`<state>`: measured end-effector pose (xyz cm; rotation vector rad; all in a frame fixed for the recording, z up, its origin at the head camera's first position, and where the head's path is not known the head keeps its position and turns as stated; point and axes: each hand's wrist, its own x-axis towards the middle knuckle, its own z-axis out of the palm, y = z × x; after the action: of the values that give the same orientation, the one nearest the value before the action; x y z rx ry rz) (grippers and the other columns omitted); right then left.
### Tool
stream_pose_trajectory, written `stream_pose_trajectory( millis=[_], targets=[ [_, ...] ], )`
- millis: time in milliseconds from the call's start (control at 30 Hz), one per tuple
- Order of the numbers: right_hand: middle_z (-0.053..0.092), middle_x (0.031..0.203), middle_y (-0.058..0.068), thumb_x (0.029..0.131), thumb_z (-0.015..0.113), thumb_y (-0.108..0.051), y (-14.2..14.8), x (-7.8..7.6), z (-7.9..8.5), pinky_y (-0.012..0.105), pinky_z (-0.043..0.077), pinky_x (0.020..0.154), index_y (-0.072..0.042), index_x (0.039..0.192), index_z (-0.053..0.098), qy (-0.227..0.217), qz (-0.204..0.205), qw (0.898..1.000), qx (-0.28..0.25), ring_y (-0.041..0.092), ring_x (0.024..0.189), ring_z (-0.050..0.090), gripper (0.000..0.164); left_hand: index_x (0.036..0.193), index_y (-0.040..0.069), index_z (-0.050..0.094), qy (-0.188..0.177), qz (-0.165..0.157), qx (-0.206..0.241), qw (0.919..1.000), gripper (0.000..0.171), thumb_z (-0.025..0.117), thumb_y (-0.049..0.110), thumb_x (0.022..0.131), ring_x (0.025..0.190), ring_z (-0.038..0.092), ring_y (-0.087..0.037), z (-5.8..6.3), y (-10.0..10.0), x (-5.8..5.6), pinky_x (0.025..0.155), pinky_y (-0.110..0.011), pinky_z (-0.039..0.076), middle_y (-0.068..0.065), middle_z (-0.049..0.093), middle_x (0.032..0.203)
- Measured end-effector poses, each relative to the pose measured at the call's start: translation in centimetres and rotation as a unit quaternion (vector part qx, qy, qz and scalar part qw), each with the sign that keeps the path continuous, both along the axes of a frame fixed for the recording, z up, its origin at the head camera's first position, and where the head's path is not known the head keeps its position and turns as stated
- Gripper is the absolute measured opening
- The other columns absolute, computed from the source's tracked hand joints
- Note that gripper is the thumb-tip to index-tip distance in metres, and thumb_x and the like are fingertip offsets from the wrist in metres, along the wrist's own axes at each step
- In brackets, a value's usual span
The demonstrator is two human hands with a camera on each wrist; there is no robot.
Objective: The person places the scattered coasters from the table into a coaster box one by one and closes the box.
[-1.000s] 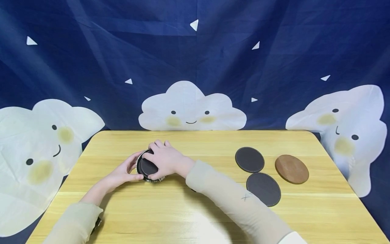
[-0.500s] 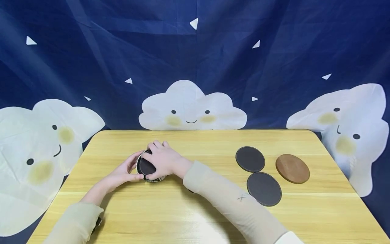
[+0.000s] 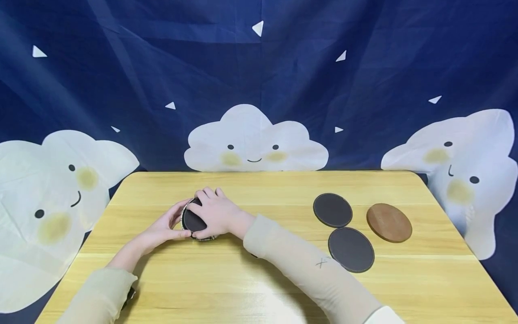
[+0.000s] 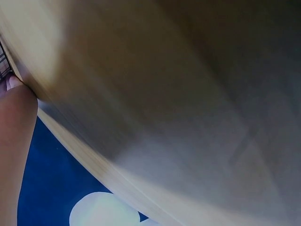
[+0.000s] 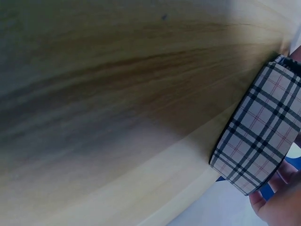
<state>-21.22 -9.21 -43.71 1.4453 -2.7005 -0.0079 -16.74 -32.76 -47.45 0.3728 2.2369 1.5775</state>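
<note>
At the left of the table, in the head view, a round plaid coaster holder (image 3: 208,238) stands between both hands. My left hand (image 3: 167,226) grips its left side, thumb at the near edge and fingers round the far side. A dark round coaster (image 3: 193,220) lies at the holder's open top. My right hand (image 3: 218,214) reaches over it from the right, holding the coaster with thumb near and fingers at the far rim. The right wrist view shows the holder's white, black and red checked side wall (image 5: 258,127). The holder's inside is hidden beneath the coaster.
Two dark round coasters (image 3: 332,210) lie at the right of the wooden table (image 3: 259,270), one nearer than the other, beside the right sleeve (image 3: 299,265). A brown round coaster (image 3: 389,222) is further right. Behind hangs a dark blue cloth (image 3: 299,81) with clouds.
My right hand has shifted slightly left over the holder, and the dark coaster under it has settled closer to the rim. The left hand keeps its place.
</note>
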Motion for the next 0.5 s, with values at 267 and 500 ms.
stream_pose_trajectory(
  millis=[267, 500],
  targets=[
    [0.049, 0.146, 0.002, 0.089, 0.064, -0.075, 0.25, 0.02, -0.23, 0.038, 0.04, 0.103, -0.03, 0.147, 0.056, 0.01, 0.002, 1.0, -0.001, 0.019, 0.133, 0.044, 0.074, 0.168, 0.008, 0.02, 0.001, -0.002, 0.009, 1.0, 0.095, 0.08, 0.01, 0.094, 0.129, 0.036, 0.022, -0.01, 0.01, -0.03, 0.106, 0.004, 0.027, -0.027, 0.025, 0.171],
    [0.048, 0.148, 0.001, 0.09, 0.063, -0.075, 0.4, -0.08, -0.32, 0.038, 0.04, 0.104, -0.028, 0.15, 0.055, 0.009, 0.005, 1.0, -0.003, 0.019, 0.134, 0.043, 0.076, 0.168, 0.007, 0.021, 0.003, -0.004, 0.014, 0.9999, 0.095, 0.08, 0.009, 0.094, 0.129, 0.039, 0.023, 0.13, 0.06, 0.03, 0.106, 0.004, 0.028, -0.028, 0.026, 0.169]
  ],
)
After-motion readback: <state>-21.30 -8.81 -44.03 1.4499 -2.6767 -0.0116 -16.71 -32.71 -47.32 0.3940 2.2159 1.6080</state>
